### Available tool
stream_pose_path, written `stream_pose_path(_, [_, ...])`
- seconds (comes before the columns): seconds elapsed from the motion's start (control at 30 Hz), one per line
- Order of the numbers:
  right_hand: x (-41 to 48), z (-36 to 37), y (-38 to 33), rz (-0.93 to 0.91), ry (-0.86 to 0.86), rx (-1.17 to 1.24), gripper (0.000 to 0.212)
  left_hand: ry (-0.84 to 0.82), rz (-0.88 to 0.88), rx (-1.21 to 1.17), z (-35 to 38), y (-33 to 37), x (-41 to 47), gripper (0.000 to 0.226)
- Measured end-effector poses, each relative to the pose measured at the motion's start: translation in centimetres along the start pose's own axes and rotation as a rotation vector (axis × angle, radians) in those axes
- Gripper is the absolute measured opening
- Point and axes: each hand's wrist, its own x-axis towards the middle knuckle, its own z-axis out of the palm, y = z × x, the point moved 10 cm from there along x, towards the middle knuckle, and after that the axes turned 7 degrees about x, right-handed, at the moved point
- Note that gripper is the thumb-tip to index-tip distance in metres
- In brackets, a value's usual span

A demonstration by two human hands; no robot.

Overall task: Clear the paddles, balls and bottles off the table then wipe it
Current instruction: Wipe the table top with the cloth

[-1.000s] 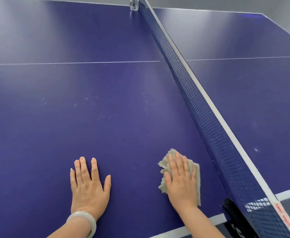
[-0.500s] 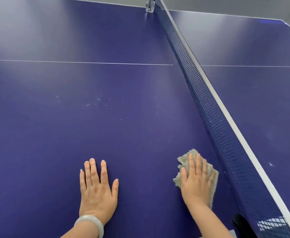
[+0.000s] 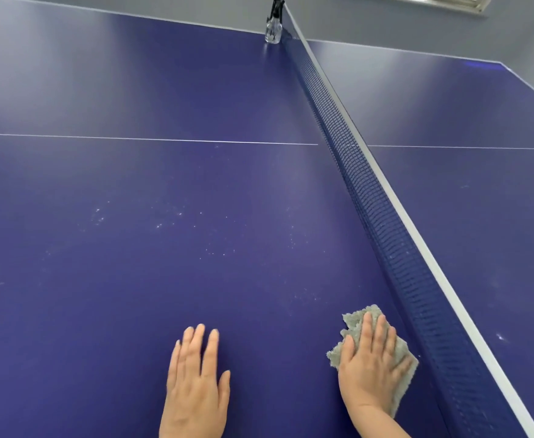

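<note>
**Where cloth [image 3: 352, 327] meets net [image 3: 382, 229]**

Because the right hand [image 3: 374, 365] presses the grey cloth, fingers [image 3: 368, 330] straight, just beside the net, a sideways stroke may snag mesh. Open, the left hand [image 3: 196, 384] lies on the blue table [image 3: 101, 311]. White specks [image 3: 158, 226] ahead; a clear bottle [image 3: 273, 30] stands by the far net post; grey walls [image 3: 385, 20].

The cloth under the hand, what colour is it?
Grey, seen in the head view: the cloth.

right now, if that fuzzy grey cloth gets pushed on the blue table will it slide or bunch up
Probably floppy: the fuzzy grey cloth lies limp and ragged-edged under the flat right hand. Likely slides on the glossy blue table, though uncovered corners may fold.
</note>
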Motion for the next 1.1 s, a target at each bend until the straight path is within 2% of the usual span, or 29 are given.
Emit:
stream_pose_path(0.07, [0.8,-0.3,0.0,0.034,-0.014,-0.003,0.063,-0.044,0.072,-0.008,0.1,2.1,2.1,0.070])
stream_pose_path(0.23, [3.7,-0.3,-0.8,0.069,-0.061,0.015,0.064,-0.133,-0.072,0.078,2.2,2.8,8.4,0.079])
stream_pose_path(0.43, [10.1,-1.1,-4.7,-0.063,-0.063,0.017,0.065,-0.137,-0.096,0.179,3.2,3.4,9.7,0.073])
stream_pose_path(0.63, [16.8,-1.4,-14.4,-0.354,-0.082,0.010,0.062,-0.108,-0.127,0.218,3.3,3.0,9.6,0.074])
stream_pose_path(0.73, [15.2,-0.6,-20.2,-0.684,-0.173,0.004,0.063,-0.107,-0.131,0.232,3.4,2.9,9.5,0.075])
stream_pose_path(0.8, [12.6,-0.2,-21.2,-0.916,-0.238,0.007,0.067,-0.108,-0.138,0.228,3.3,2.9,9.6,0.075])
stream_pose_path(0.83, [12.3,-0.1,-20.5,-0.971,-0.262,0.021,0.067,-0.110,-0.140,0.231,3.3,2.9,9.7,0.075])
stream_pose_path(0.9, [14.1,-0.8,-18.0,-0.932,-0.231,0.064,0.064,-0.120,-0.144,0.236,3.3,2.9,9.7,0.075])
stream_pose_path(1.0, [20.4,-1.8,-15.5,-0.686,-0.154,0.026,0.058,-0.135,-0.151,0.245,3.3,2.7,9.7,0.074])
stream_pose_path(1.1, [25.7,-2.7,-17.3,-0.512,-0.148,0.055,0.058,-0.135,-0.158,0.247,3.3,2.6,9.6,0.072])
